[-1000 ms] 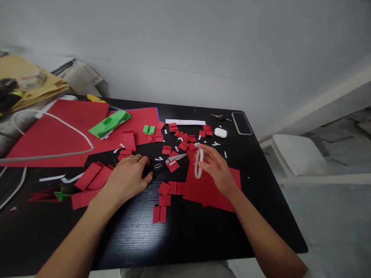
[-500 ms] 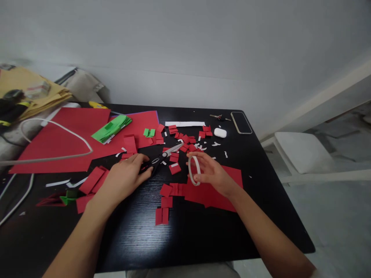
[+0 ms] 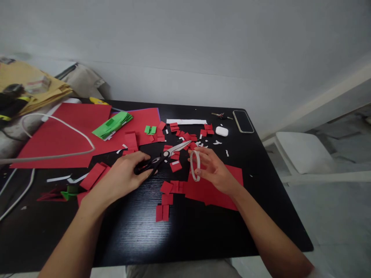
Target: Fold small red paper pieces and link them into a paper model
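Observation:
My left hand (image 3: 129,170) is closed on the black handles of the scissors (image 3: 166,153), whose silver blades point to the upper right over small folded red papers (image 3: 175,166). In my right hand (image 3: 213,170) a roll of whitish tape (image 3: 195,166) stands on edge between thumb and fingers. Red sheets (image 3: 214,193) lie on the table below that hand. More folded red pieces (image 3: 167,199) form a short line between my hands, nearer the front edge.
Large red sheets (image 3: 66,135) and a green paper bundle (image 3: 113,124) lie at the left, crossed by a white cable (image 3: 72,134). At the back right are keys (image 3: 222,115), a white case (image 3: 222,131) and a phone (image 3: 243,121). White scraps are scattered mid-table.
The scissors' blades have shifted slightly to the right and look closer together. My right hand has moved slightly up with the tape still in it.

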`<state>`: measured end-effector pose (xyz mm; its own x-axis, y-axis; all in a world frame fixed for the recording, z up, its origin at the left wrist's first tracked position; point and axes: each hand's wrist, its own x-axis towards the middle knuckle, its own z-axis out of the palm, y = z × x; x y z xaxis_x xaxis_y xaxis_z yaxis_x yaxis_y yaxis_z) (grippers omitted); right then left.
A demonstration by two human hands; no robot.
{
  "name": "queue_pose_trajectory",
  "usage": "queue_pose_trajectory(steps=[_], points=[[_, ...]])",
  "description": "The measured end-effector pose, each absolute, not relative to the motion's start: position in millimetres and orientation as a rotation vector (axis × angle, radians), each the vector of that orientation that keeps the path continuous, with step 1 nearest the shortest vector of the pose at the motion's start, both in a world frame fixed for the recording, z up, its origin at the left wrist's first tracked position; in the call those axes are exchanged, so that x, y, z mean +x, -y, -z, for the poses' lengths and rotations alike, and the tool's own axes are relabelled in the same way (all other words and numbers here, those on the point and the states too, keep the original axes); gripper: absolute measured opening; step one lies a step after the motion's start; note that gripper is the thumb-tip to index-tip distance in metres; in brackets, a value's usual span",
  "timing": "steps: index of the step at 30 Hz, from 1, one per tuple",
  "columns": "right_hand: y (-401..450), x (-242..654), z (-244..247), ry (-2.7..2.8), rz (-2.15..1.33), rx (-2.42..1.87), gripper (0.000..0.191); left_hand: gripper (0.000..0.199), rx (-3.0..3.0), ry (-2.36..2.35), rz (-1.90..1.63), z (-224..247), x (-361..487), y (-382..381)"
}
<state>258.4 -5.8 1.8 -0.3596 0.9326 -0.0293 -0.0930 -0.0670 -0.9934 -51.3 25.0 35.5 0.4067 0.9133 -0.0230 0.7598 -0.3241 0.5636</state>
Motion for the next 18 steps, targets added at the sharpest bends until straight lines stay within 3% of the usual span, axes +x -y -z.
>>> queue_pose_trajectory(steps=[7, 14, 18], points=[[6.8, 256.4, -6.7, 1.380, -1.567, -1.071, 0.057, 0.046, 2.328, -1.473, -0.318, -32.9, -52.3, -27.0], [7.4, 257.9, -8.5, 1.395, -1.627, -1.039, 0.070, 0.017, 2.303, -1.391, -0.215, -35.4, -48.3, -25.4], [7.9, 257.7, -7.3, 1.397, -1.637, -1.031, 0.075, 0.011, 2.326, -1.362, -0.189, -34.0, -49.8, -25.8]])
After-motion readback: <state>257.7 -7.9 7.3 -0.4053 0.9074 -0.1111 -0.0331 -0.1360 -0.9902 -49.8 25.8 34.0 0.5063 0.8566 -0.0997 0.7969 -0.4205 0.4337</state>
